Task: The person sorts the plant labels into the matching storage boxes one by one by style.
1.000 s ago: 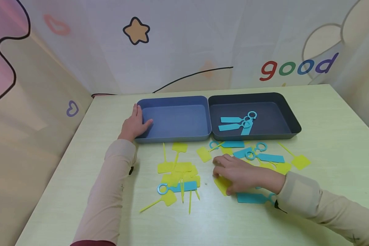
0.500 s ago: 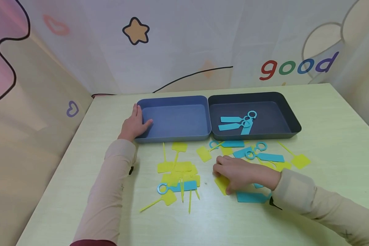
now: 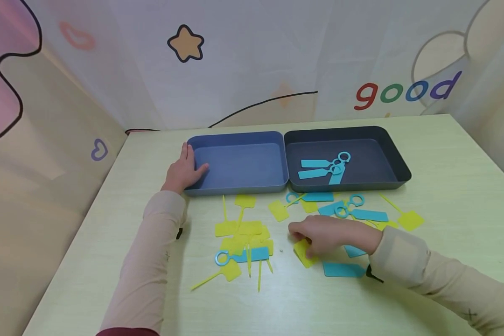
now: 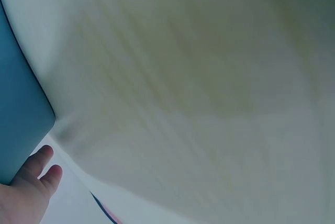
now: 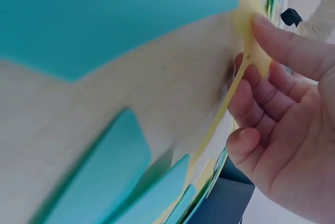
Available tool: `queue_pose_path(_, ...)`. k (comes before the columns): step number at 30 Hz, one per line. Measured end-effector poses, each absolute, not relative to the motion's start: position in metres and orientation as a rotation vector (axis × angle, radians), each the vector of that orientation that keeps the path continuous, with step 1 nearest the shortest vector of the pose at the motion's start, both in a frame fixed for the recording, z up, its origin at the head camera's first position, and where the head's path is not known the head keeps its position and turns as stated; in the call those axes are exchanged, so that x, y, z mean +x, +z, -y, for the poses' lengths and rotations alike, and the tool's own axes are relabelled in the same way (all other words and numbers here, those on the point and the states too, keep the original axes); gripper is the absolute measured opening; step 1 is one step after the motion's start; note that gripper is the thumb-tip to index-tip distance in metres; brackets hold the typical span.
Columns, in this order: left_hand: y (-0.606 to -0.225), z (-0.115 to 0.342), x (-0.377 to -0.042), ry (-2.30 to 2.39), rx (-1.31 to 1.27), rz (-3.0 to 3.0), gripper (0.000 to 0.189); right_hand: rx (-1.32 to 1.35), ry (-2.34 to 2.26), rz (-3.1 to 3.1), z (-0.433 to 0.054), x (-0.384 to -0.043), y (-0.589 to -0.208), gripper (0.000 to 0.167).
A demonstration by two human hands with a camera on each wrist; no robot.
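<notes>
My right hand (image 3: 327, 233) pinches a yellow plant label (image 5: 243, 22) between thumb and curled fingers, its thin stem slanting down in the right wrist view. That label (image 3: 303, 254) is close over the table, and a cyan ring-ended tag (image 3: 343, 269) lies just below it in the head view. My left hand (image 3: 180, 173) rests on the left rim of the blue tray (image 3: 237, 190), fingers straight along the outside and thumb over the inside. In the left wrist view two fingertips (image 4: 44, 153) show beside the tray wall.
A dark tray (image 3: 348, 186) touches the blue tray's right side and holds several cyan tags (image 3: 315, 163). Yellow labels (image 3: 239, 228) lie piled left of centre with one cyan tag (image 3: 256, 254) across them. More yellow labels (image 3: 410, 220) and cyan tags (image 3: 369, 215) are scattered at right.
My right hand's fingers have drawn in and its thumb now pinches the yellow label, which shows more in front of the hand. My left hand and the trays have not moved.
</notes>
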State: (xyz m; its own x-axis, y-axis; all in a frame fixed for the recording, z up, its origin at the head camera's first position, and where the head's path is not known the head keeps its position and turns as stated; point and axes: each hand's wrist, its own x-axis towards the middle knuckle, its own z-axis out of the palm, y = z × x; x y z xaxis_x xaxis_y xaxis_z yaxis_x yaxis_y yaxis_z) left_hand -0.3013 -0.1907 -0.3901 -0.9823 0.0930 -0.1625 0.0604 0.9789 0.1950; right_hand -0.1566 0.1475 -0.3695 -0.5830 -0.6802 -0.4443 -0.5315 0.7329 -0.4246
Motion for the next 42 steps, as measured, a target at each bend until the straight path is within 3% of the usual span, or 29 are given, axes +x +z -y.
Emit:
queue_pose_path(9,-0.389,0.189,-0.300,0.293,0.119,-2.939,0.084,-0.962,-0.551,-2.249,-0.151,-0.170,-0.363,0.016)
queue_pose_path(19,-0.390,0.189,-0.301,0.298,0.133,-2.954,0.083,-0.801,-0.993,-2.246,-0.150,-0.189,-0.350,0.002)
queue_pose_path(34,-0.389,0.188,-0.299,0.303,0.129,-2.951,0.083,-0.144,-1.663,-2.194,-0.127,-0.231,-0.349,0.021)
queue_pose_path(42,-0.389,0.191,-0.299,0.310,0.131,-2.952,0.083,-0.007,-1.934,-2.034,-0.107,-0.252,-0.350,0.017)
